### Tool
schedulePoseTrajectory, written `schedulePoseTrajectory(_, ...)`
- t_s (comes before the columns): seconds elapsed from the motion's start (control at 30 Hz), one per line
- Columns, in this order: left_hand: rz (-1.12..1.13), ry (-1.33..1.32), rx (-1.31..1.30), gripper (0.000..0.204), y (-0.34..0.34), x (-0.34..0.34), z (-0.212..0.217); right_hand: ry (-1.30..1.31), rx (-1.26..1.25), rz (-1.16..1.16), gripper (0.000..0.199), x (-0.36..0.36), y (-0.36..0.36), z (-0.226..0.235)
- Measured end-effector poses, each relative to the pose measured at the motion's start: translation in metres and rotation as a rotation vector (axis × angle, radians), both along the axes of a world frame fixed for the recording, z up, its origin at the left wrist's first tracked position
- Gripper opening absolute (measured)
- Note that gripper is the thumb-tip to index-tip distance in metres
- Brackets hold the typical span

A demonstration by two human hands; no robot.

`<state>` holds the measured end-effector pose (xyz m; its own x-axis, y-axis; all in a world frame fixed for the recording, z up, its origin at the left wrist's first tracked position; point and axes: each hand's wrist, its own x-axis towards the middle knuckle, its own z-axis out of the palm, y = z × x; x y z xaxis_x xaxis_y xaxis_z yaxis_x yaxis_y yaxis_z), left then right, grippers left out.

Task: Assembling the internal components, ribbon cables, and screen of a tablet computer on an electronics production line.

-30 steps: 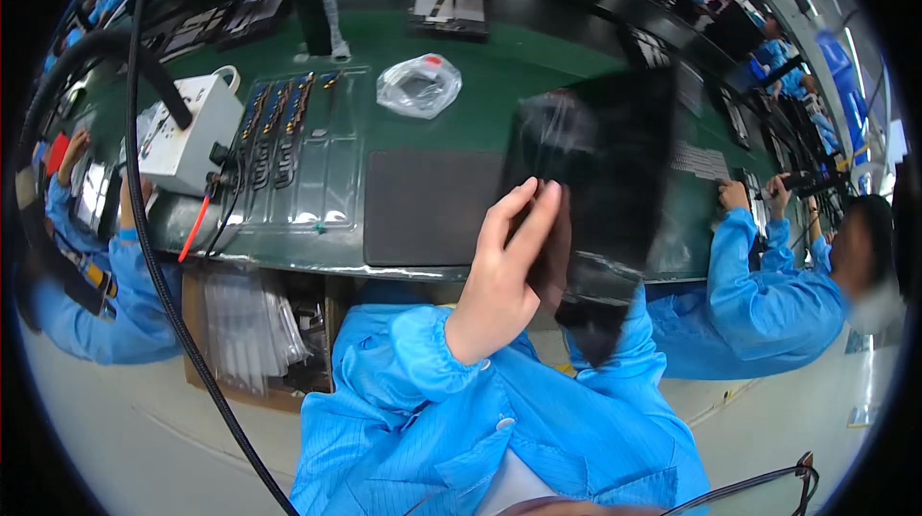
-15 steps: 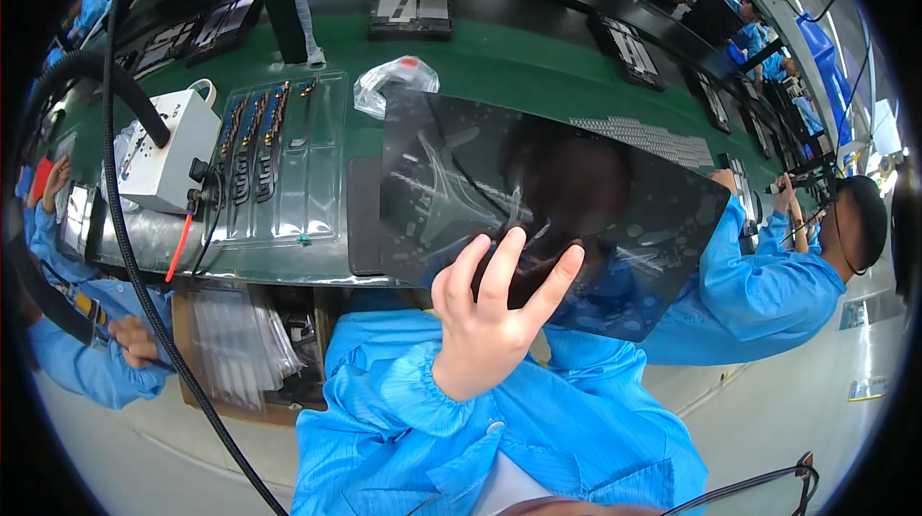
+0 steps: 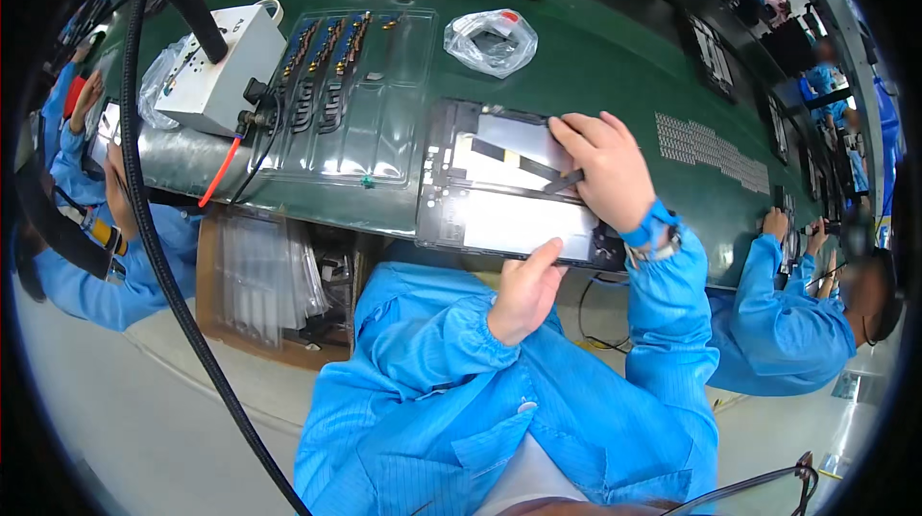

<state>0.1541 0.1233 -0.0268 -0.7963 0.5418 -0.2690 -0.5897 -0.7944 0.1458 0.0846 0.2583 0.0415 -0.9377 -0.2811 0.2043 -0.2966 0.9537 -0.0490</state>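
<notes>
An opened tablet lies on the near part of the green bench, its inside facing up with silvery battery panels and black ribbon strips. At its near edge my left hand has thumb and fingers closed on the rim. My right hand reaches over the right end, fingers bent at the far edge; its thumb is hidden. From under that hand sticks a short black strip; whether I hold it is unclear. A blue band circles my right wrist.
A clear tray with small parts stands left, beside a white box with cables. Behind the tablet lies a clear plastic bag. Rows of small pieces lie right. Below the bench edge is a carton. Co-workers sit both sides.
The glossy black panel that was tilted up under my left hand is no longer seen. The tablet's inside now shows, and my right hand has come into sight. The view has shifted.
</notes>
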Motion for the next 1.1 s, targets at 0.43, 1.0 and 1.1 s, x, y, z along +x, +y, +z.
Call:
schedulePoseTrajectory(0.43, -0.415, 1.059, -1.216, 0.028, -0.113, -0.039, 0.005, 0.130, 0.101, 0.051, 0.046, -0.020, 0.023, -0.046)
schedulePoseTrajectory(1.0, 0.153, 1.028, -1.543, 0.041, -0.090, -0.065, -0.006, -0.221, -1.776, -0.656, 0.052, 0.099, 0.069, -0.054)
schedulePoseTrajectory(1.1, 0.111, 1.023, -1.195, 0.049, -0.080, -0.064, 0.015, -0.143, -1.991, -0.625, 0.048, 0.095, 0.085, -0.051)
